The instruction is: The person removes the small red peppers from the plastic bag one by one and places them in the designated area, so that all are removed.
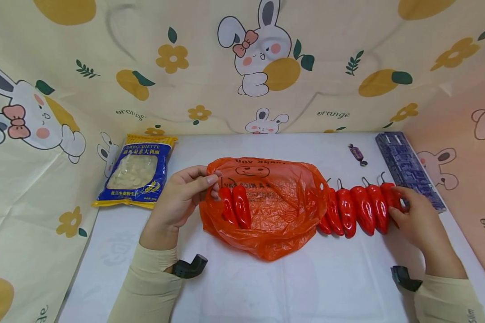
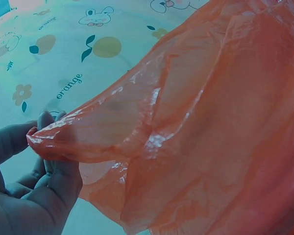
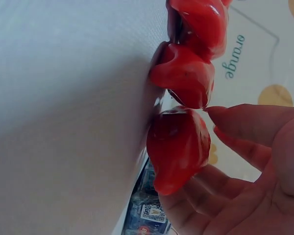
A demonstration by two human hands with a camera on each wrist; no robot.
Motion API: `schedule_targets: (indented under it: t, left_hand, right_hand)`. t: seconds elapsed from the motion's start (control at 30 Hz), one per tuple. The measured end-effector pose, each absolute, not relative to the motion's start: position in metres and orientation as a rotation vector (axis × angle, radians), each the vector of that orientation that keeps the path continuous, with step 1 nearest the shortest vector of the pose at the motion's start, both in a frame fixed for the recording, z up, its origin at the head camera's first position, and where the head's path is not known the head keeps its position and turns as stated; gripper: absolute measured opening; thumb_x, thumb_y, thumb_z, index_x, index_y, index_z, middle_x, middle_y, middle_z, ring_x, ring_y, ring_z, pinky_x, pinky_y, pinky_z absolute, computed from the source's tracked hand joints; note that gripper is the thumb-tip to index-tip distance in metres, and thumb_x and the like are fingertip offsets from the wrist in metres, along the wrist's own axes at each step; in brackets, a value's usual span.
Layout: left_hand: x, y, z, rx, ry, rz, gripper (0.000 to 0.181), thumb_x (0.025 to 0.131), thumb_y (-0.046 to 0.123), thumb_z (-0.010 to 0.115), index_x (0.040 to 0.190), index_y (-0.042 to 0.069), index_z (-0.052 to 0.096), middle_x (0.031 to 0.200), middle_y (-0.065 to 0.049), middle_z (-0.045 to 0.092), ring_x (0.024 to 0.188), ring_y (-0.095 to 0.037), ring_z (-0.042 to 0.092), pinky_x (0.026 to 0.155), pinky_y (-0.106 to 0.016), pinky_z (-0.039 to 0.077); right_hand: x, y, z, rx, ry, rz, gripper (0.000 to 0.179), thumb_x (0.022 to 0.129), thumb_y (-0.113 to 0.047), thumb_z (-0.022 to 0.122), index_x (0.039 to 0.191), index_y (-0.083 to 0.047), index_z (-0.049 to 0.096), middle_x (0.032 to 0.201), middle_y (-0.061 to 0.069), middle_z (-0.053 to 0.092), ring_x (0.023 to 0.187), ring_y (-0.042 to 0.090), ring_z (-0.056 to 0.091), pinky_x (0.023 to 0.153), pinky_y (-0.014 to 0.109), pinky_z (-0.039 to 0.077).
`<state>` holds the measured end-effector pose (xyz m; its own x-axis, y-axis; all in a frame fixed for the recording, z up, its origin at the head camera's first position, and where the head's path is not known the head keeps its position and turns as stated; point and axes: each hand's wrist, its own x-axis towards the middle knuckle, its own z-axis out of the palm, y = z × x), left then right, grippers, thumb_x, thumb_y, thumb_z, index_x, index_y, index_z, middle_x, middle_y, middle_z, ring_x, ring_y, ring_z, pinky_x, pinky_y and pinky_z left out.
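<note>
A red-orange plastic bag [image 1: 266,244] lies on the white table, its mouth facing the wearer. My left hand [image 1: 181,197] pinches the bag's left edge between thumb and fingers; the left wrist view shows the film [image 2: 186,132] stretched from the fingertips. Two glossy red peppers [image 1: 241,207] are at the bag's left side. To the right, several more red peppers [image 1: 347,213] lie side by side, the leftmost partly hidden by the bag. At the right end, my right hand [image 1: 418,220] grips the last pepper [image 3: 179,147], thumb on one side and fingers curled round the other.
A blue and yellow pasta packet [image 1: 133,172] lies at the back left. Behind the peppers is a small wrapped candy [image 1: 357,154]. A dark blue patterned box [image 1: 410,166] lies at the right, close behind the right hand. Patterned cloth walls enclose the back and sides.
</note>
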<state>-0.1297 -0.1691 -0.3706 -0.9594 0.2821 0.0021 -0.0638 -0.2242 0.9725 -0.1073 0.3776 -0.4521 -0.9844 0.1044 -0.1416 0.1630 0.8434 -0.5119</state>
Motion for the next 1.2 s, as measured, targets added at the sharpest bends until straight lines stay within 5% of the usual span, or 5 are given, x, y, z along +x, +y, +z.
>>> schedule_targets:
  t: [0.6,1.0,1.2]
  left_hand:
    - [-0.13,-0.169,-0.371,0.259,1.796,2.287,0.013,0.109,0.003,0.062,0.105,0.004,0.074,0.092,-0.011,0.07,0.08,-0.022,0.069,0.08,-0.033,0.063]
    - [-0.131,-0.169,-0.372,0.253,1.788,2.291,0.011,0.109,0.003,0.062,0.106,0.003,0.074,0.093,-0.013,0.069,0.081,-0.023,0.069,0.08,-0.033,0.063]
    - [-0.131,-0.169,-0.372,0.242,1.791,2.289,0.011,0.108,0.003,0.063,0.106,0.003,0.074,0.092,-0.012,0.07,0.082,-0.023,0.069,0.081,-0.033,0.063]
  right_hand:
    - [-0.106,0.374,-0.448,0.3,2.828,-0.854,0.073,0.11,-0.025,0.066,0.162,0.011,0.029,0.147,0.048,0.039,0.125,0.071,0.042,0.086,0.076,0.053]
    - [-0.103,0.375,-0.44,0.258,2.809,-0.841,0.078,0.111,-0.034,0.065,0.163,0.01,0.029,0.146,0.048,0.038,0.125,0.071,0.041,0.079,0.072,0.059]
    - [-0.095,0.365,-0.418,0.321,2.912,-0.967,0.074,0.111,-0.032,0.063,0.168,0.001,0.03,0.15,0.045,0.04,0.125,0.068,0.045,0.061,0.053,0.065]
